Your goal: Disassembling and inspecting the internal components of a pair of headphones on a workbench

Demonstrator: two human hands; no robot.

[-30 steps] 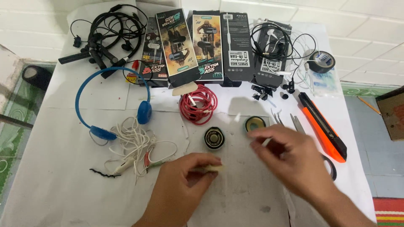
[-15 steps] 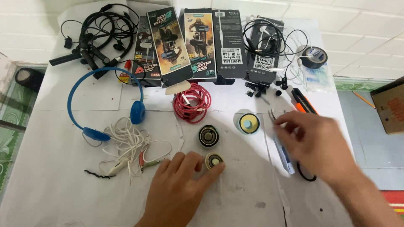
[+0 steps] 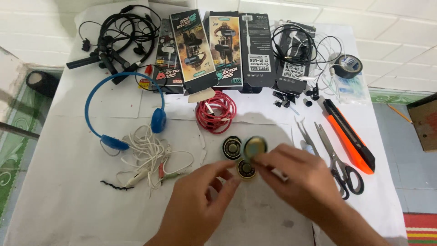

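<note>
Three small round speaker discs lie close together at the middle of the white cloth. My left hand (image 3: 200,207) reaches in from below and pinches the lowest gold-rimmed disc (image 3: 246,169) with its fingertips. My right hand (image 3: 302,180) comes from the lower right and holds the blurred yellow-centred disc (image 3: 254,146) at its fingertips, with a small white piece (image 3: 278,175) tucked under its fingers. The black disc (image 3: 232,148) rests on the cloth just left of it, untouched.
Blue headphones (image 3: 132,114) and a tangle of white cable (image 3: 150,157) lie left; a red coiled cable (image 3: 216,111) sits above the discs. Tweezers (image 3: 304,134), scissors (image 3: 339,159) and an orange utility knife (image 3: 348,134) lie right. Earphone boxes (image 3: 227,50), black headsets (image 3: 116,38) and a tape roll (image 3: 348,66) line the back.
My right hand has moved left from beside the scissors to the discs, bringing the yellow-centred disc next to the other two. My left hand stays on the lowest disc.
</note>
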